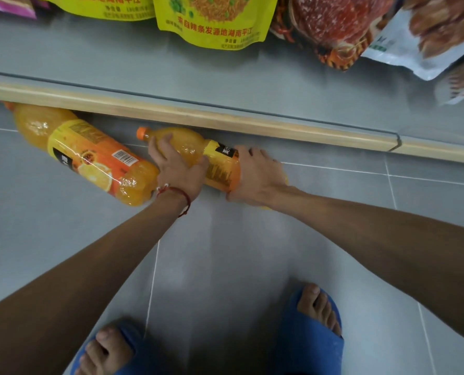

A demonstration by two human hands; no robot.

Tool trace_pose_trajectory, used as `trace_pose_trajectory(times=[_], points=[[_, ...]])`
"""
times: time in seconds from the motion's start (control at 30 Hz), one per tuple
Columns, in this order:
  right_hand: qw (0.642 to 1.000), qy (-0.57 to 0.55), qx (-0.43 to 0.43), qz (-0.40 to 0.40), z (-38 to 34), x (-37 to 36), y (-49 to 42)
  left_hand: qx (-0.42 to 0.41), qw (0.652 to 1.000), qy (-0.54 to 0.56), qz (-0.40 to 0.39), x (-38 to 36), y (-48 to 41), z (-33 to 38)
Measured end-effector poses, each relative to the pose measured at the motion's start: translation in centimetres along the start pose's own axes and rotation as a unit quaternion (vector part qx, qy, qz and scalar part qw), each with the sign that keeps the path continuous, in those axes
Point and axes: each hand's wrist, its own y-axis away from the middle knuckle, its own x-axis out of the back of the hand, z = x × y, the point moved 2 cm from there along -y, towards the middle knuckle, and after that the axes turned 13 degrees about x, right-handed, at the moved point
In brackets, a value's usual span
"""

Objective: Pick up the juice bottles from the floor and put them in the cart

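1. Item in hand: nearer juice bottle (217, 161), orange, yellow-and-orange label, lying on its side on the grey tiled floor (225, 253) at the foot of the shelf edge (225, 119). Orange cap (142, 132) points away to the left of the grip.
2. Left hand (176, 169): laid over the bottle's shoulder, just behind the cap; fingers curled round the clear upper body, thumb toward the label. A red cord bracelet (176, 194) sits at the wrist.
3. Right hand (255, 175): laid over the bottle's lower half, fingers spread across the label's far end and the base. The base itself is hidden beneath the palm.
4. Grip state: both hands wrapped on the one bottle, label band showing between them. Whether it has left the floor cannot be told.
5. Second juice bottle (84, 152): lying just left of the left hand, its base close to that wrist, its neck tucked under the shelf edge. Untouched.
6. Cart: not in view.
7. Step, as judged: pickup of the first bottle; no bottle yet placed in the cart.
8. Next move calls for: a firm two-handed lift clear of the shelf overhang above the grip, then a turn toward the cart, wherever it stands.
9. Also present: snack packets (212, 20) on the shelf above; blue slippers (309, 331) below the grip.
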Motion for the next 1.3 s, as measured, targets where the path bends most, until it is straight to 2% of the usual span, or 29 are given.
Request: trace_pose_trajectory(times=[0.1, 0.27, 0.37, 0.43, 0.57, 0.73, 0.93, 1.07, 1.2, 1.3], points=[[1.000, -0.014, 0.005, -0.004, 0.5, -0.3, 1.4, 0.087, 0.992, 0.089, 0.016, -0.5, 0.3, -0.2], [0.999, -0.045, -0.010, 0.010, 1.0, -0.6, 3.6, 0.080, 0.985, 0.149, 0.039, -1.1, 1.4, 0.6], [0.996, -0.078, -0.031, 0.028, 1.4, -0.5, 4.3, 0.129, 0.967, 0.213, 0.043, -1.3, 1.3, 2.2], [0.993, -0.105, -0.035, 0.044, 1.8, -0.4, 4.8, 0.160, 0.951, 0.262, 0.025, -1.1, 0.9, 3.0], [0.992, -0.115, -0.033, 0.049, 1.9, -0.6, 5.2, 0.203, 0.922, 0.324, -0.066, -0.7, 0.1, 2.6], [0.992, -0.114, -0.032, 0.043, 2.1, -0.9, 4.6, 0.240, 0.907, 0.332, -0.096, -0.6, -0.3, 2.0], [0.993, -0.103, -0.033, 0.045, 2.5, -1.6, 4.3, 0.257, 0.914, 0.310, -0.057, -1.2, -0.8, 1.9], [0.986, -0.154, -0.059, 0.015, 0.8, -1.2, 5.8, 0.240, 0.934, 0.260, -0.044, 0.2, 0.9, 3.0], [0.981, -0.181, -0.063, -0.027, -2.0, 2.7, 8.8, 0.256, 0.941, 0.220, -0.020, 4.2, 4.5, 5.5], [0.980, -0.176, -0.056, -0.069, -4.0, 8.1, 11.2, 0.299, 0.928, 0.222, -0.011, 8.2, 8.3, 8.4]])
